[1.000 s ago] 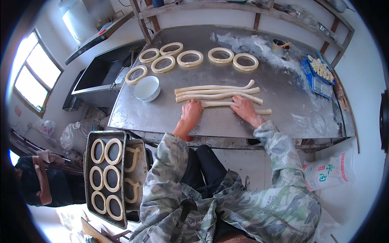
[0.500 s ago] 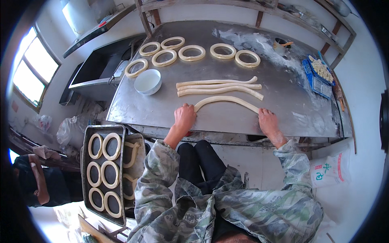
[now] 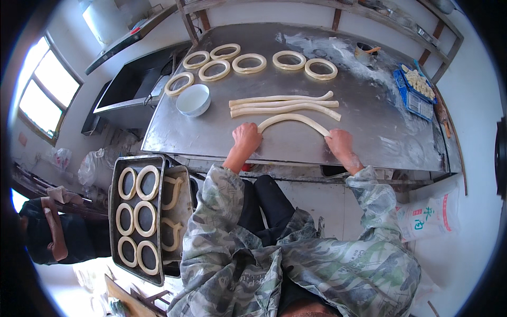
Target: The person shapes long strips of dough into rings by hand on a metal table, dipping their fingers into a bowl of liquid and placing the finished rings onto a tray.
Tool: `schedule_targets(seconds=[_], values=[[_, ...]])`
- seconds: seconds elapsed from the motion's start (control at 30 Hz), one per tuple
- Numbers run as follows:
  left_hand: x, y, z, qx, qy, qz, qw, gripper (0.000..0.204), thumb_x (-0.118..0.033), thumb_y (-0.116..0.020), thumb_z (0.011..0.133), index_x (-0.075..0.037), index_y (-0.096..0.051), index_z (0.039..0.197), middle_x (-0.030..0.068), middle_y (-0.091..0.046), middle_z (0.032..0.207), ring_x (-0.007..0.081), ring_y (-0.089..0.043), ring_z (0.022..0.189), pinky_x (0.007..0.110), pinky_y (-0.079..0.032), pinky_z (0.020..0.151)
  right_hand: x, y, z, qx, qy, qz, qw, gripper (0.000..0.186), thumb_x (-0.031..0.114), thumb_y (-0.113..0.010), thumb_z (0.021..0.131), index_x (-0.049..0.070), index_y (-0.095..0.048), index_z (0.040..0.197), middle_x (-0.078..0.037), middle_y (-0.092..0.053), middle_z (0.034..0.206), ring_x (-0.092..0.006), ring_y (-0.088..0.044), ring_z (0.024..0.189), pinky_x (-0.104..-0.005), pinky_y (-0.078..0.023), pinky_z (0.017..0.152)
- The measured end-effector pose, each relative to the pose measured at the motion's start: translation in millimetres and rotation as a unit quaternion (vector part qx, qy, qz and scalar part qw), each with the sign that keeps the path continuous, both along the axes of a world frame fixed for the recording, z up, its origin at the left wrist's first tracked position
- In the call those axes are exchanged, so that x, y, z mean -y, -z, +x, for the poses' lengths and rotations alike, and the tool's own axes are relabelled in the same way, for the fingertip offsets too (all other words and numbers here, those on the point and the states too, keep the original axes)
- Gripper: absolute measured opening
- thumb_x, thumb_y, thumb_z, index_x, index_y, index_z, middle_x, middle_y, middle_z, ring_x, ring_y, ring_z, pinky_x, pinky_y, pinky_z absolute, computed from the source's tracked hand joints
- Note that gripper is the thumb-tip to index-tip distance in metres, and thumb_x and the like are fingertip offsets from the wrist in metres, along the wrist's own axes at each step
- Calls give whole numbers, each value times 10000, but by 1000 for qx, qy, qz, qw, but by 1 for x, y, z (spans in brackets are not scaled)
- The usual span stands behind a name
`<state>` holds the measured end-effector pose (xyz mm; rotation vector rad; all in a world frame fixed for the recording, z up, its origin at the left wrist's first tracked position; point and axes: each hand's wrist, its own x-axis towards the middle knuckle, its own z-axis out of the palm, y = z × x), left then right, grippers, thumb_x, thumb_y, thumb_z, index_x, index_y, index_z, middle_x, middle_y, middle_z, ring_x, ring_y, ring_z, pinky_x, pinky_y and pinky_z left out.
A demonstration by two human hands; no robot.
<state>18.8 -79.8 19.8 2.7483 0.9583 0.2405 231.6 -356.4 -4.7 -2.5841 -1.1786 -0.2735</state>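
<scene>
A pale dough rope (image 3: 293,117) arches away from me across the near part of the metal table. My left hand (image 3: 246,139) is closed round its left end, and my right hand (image 3: 340,143) grips the right end. Just beyond the arch lie several straighter dough strips (image 3: 285,105), side by side. Farther back, several dough rings (image 3: 249,63) rest flat on the tabletop. To the left of the strips stands a white bowl (image 3: 193,100), whose inside looks pale; I cannot make out any contents.
Left of my legs, a dark tray (image 3: 115,211) holds several dough rings, with a second tray (image 3: 182,211) partly under it. At the table's right are a blue scale (image 3: 417,103) with dough pieces, a rolling pin (image 3: 441,117) and a cup (image 3: 364,53). Another person's arm (image 3: 54,232) shows far left.
My hands have come closer together, and the dough rope between them now bends in a tighter arch. The whole view has shifted slightly.
</scene>
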Motion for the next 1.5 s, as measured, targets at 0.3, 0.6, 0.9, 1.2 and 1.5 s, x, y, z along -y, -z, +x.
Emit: schedule_targets(seconds=[0.3,0.6,0.9,1.2,1.5], values=[[-11,-17,16,-14,-41,-101,994,335,-282,-729,721,-56,-751,967,184,-737,1033,356,-708,1005,444,-560,869,-15,-30,-6,-56,30,-4,998,321,336,-753,776,39,-742,899,-183,-691,932,-374,-689,869,-482,-547,779],[-27,-7,20,7,-26,-362,932,414,-313,-794,692,14,-748,941,191,-731,885,253,-744,762,372,-607,663,-23,-16,6,-233,2,52,971,289,255,-738,852,-2,-711,980,-163,-730,973,-327,-707,777,-434,-586,720],[-49,-43,-23,175,-26,-609,773,275,-196,-745,875,-14,-705,1077,89,-719,910,188,-697,775,337,-589,650,-59,-36,-36,-805,-31,192,561,320,197,-668,950,-25,-643,1179,-184,-727,1033,-280,-733,896,-418,-611,822],[-165,-129,-101,397,-11,-515,760,281,-141,-715,893,-11,-676,1139,87,-720,1025,195,-700,945,387,-571,832,-253,-140,-89,-753,-264,287,530,357,202,-633,969,6,-594,1265,-160,-695,1198,-284,-687,1103,-453,-537,989],[-266,-88,-117,449,-103,-386,799,276,-64,-740,851,7,-689,1112,68,-716,972,164,-679,848,314,-545,780,-429,-135,-129,-723,-233,285,585,350,83,-684,914,14,-626,1253,-139,-724,1134,-231,-706,1054,-408,-565,958]])
